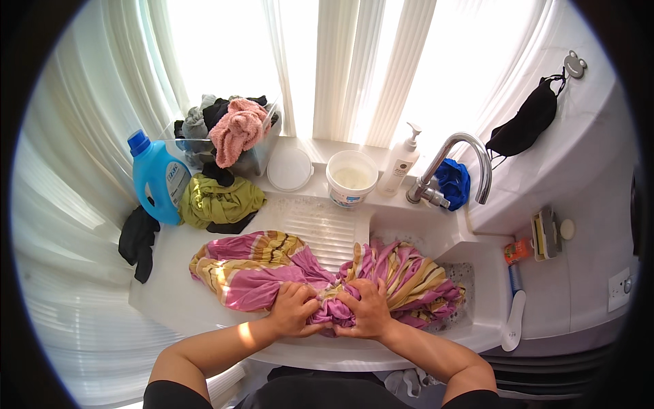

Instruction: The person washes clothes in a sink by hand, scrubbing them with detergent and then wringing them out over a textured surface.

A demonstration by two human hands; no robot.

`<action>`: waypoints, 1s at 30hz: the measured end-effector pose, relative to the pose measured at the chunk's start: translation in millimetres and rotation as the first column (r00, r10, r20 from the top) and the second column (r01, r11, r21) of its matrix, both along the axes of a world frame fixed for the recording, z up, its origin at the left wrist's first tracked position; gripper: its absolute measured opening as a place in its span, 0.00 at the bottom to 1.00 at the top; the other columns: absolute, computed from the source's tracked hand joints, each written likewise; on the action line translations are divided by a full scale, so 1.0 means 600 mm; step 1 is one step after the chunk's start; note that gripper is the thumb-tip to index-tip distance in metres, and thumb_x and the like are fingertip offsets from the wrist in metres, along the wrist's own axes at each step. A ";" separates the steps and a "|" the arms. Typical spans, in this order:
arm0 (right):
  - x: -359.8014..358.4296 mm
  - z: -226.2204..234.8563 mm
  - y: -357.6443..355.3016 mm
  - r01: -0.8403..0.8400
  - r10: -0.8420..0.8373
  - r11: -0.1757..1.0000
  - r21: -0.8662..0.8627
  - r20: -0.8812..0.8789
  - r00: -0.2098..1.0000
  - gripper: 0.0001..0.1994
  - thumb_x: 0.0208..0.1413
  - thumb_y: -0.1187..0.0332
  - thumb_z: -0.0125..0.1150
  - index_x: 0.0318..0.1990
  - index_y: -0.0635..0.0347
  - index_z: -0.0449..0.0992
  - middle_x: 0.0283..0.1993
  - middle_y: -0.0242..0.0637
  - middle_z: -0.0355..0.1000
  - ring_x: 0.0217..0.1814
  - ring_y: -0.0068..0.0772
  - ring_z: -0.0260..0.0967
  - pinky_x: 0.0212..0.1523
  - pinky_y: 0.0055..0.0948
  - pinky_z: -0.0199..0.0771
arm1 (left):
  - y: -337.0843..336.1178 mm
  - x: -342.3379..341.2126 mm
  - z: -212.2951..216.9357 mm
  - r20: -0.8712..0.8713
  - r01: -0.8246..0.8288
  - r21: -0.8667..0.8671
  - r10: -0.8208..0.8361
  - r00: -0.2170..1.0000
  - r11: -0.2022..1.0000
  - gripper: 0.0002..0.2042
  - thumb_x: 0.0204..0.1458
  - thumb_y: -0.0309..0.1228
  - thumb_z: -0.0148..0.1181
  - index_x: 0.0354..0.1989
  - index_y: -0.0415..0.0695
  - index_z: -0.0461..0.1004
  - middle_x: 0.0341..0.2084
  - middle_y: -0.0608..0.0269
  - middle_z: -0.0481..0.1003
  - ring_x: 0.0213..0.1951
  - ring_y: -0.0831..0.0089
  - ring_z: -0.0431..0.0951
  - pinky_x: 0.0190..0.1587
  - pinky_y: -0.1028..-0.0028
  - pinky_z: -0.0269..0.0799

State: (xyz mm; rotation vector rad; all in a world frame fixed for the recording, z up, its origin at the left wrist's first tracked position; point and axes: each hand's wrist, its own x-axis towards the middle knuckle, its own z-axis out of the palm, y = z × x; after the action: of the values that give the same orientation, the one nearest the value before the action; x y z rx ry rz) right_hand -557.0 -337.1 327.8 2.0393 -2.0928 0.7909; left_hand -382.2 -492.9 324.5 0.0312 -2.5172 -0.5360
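Note:
A wet-looking pink and tan striped cloth (409, 276) stretches across the sink, its left part on the washboard side and its right part down in the basin. Both hands grip its bunched middle near the front rim. My left hand (294, 310) is closed round the fabric, and just to its right my right hand (364, 308) clutches the same gathered piece, thumbs facing inward. Folds of cloth hide some of the fingertips. Behind the cloth show the ridges of the washboard (320, 228). Suds lie in the basin (466, 276) at the right.
Along the back stand a blue detergent bottle (155, 180), a clear bin of clothes (262, 153), a white lid (289, 169), a white tub (351, 178), a pump bottle (400, 163) and a curved faucet (456, 146). A green garment (221, 201) lies at left. A white-handled brush (514, 320) rests right.

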 end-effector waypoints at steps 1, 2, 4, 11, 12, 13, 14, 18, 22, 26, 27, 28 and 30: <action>-0.003 -0.029 -0.015 -0.004 0.004 0.999 -0.036 0.002 1.000 0.33 0.30 0.39 0.68 0.46 0.44 0.77 0.43 0.35 0.68 0.49 0.39 0.65 0.56 0.58 0.51 | -0.011 -0.018 -0.021 0.008 -0.052 0.017 0.052 0.999 0.998 0.17 0.42 0.46 0.67 0.27 0.45 0.72 0.30 0.57 0.70 0.37 0.57 0.70 0.43 0.58 0.61; -0.011 -0.033 -0.062 0.002 0.001 0.995 -0.098 0.033 0.999 0.29 0.29 0.41 0.67 0.40 0.47 0.78 0.38 0.34 0.69 0.45 0.39 0.68 0.54 0.53 0.55 | -0.034 -0.036 -0.046 0.023 -0.127 0.019 0.126 0.992 0.992 0.16 0.43 0.44 0.66 0.24 0.44 0.70 0.29 0.56 0.70 0.35 0.56 0.71 0.41 0.58 0.62; -0.062 -0.039 -0.157 0.161 -0.182 0.982 0.097 0.279 0.943 0.22 0.36 0.46 0.64 0.30 0.55 0.76 0.33 0.42 0.72 0.41 0.46 0.69 0.43 0.43 0.65 | -0.090 -0.125 -0.066 0.004 -0.352 0.296 0.368 0.930 0.888 0.13 0.53 0.38 0.58 0.24 0.40 0.71 0.25 0.48 0.72 0.32 0.46 0.70 0.34 0.54 0.65; -0.093 0.028 -0.186 0.015 -0.339 0.840 0.542 0.505 0.794 0.36 0.39 0.39 0.66 0.52 0.57 0.76 0.52 0.54 0.71 0.57 0.54 0.66 0.58 0.50 0.63 | -0.175 -0.144 -0.060 0.539 -0.412 0.357 0.175 0.824 0.839 0.26 0.52 0.58 0.53 0.49 0.51 0.77 0.38 0.50 0.76 0.46 0.52 0.74 0.54 0.51 0.60; -0.080 0.029 -0.135 0.046 -0.224 0.907 0.420 0.386 0.895 0.40 0.37 0.38 0.67 0.55 0.56 0.73 0.56 0.55 0.66 0.59 0.55 0.62 0.59 0.51 0.62 | -0.142 -0.114 -0.026 0.499 -0.316 0.295 0.137 0.856 0.902 0.27 0.50 0.59 0.55 0.50 0.51 0.77 0.39 0.51 0.76 0.47 0.53 0.73 0.56 0.50 0.57; -0.056 0.026 -0.074 0.053 -0.124 0.955 0.291 0.233 0.965 0.44 0.36 0.36 0.67 0.59 0.55 0.69 0.60 0.57 0.61 0.62 0.56 0.59 0.60 0.52 0.60 | -0.097 -0.078 0.008 0.458 -0.214 0.229 0.088 0.884 0.950 0.29 0.49 0.59 0.57 0.50 0.51 0.76 0.40 0.52 0.76 0.48 0.54 0.72 0.58 0.50 0.54; -0.036 0.040 -0.033 -0.047 0.012 0.967 0.250 0.139 0.990 0.51 0.33 0.35 0.69 0.64 0.57 0.62 0.62 0.58 0.55 0.64 0.60 0.54 0.62 0.50 0.58 | -0.067 -0.037 0.033 0.389 -0.103 0.100 0.057 0.920 0.990 0.32 0.45 0.58 0.61 0.52 0.46 0.75 0.43 0.53 0.73 0.49 0.55 0.69 0.56 0.57 0.58; 0.034 -0.042 0.037 0.012 -0.017 0.999 -0.044 -0.113 0.993 0.47 0.29 0.31 0.67 0.58 0.50 0.66 0.56 0.50 0.59 0.61 0.53 0.55 0.61 0.65 0.47 | 0.038 0.037 -0.036 0.043 -0.164 -0.245 0.179 0.983 0.956 0.36 0.39 0.64 0.61 0.52 0.51 0.74 0.46 0.54 0.67 0.53 0.53 0.65 0.56 0.47 0.51; -0.042 -0.016 -0.147 0.133 -0.145 0.987 0.092 0.136 0.980 0.25 0.29 0.49 0.65 0.37 0.53 0.76 0.35 0.37 0.72 0.45 0.43 0.68 0.47 0.45 0.61 | -0.093 -0.112 -0.036 0.208 -0.383 0.248 0.337 0.918 0.890 0.16 0.53 0.46 0.54 0.30 0.46 0.78 0.25 0.50 0.77 0.31 0.47 0.74 0.36 0.55 0.67; -0.100 -0.001 -0.235 0.204 -0.310 0.914 0.352 0.279 0.909 0.34 0.35 0.42 0.63 0.45 0.61 0.78 0.47 0.53 0.74 0.52 0.51 0.69 0.55 0.52 0.62 | -0.157 -0.180 -0.047 0.232 -0.642 0.019 0.621 0.749 0.767 0.23 0.59 0.50 0.45 0.37 0.43 0.79 0.35 0.45 0.78 0.42 0.47 0.75 0.47 0.53 0.66; -0.107 0.008 -0.242 0.096 -0.292 0.882 0.461 0.375 0.880 0.36 0.35 0.41 0.64 0.47 0.61 0.78 0.49 0.54 0.73 0.54 0.51 0.69 0.56 0.53 0.61 | -0.156 -0.175 -0.051 0.294 -0.649 -0.027 0.627 0.722 0.760 0.25 0.59 0.52 0.43 0.40 0.44 0.79 0.38 0.45 0.78 0.45 0.48 0.74 0.51 0.53 0.64; -0.111 0.016 -0.242 -0.024 -0.283 0.835 0.550 0.466 0.838 0.37 0.35 0.40 0.64 0.48 0.62 0.77 0.52 0.55 0.72 0.56 0.52 0.68 0.56 0.55 0.61 | -0.156 -0.170 -0.057 0.353 -0.654 -0.073 0.633 0.689 0.753 0.27 0.59 0.54 0.41 0.43 0.44 0.79 0.41 0.45 0.77 0.48 0.49 0.74 0.54 0.52 0.61; -0.097 0.041 -0.173 -0.156 -0.192 0.785 0.599 0.475 0.859 0.41 0.34 0.38 0.67 0.49 0.64 0.75 0.58 0.52 0.69 0.62 0.50 0.64 0.59 0.59 0.56 | -0.122 -0.121 0.019 0.654 -0.405 0.202 0.185 0.733 0.892 0.30 0.56 0.59 0.43 0.47 0.44 0.78 0.41 0.50 0.78 0.52 0.56 0.72 0.56 0.48 0.55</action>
State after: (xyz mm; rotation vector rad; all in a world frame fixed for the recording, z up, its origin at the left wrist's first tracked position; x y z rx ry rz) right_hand -615.5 -441.0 352.7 2.2720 -3.0160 0.7756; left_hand -454.7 -566.0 335.6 0.8740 -2.9170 -0.9288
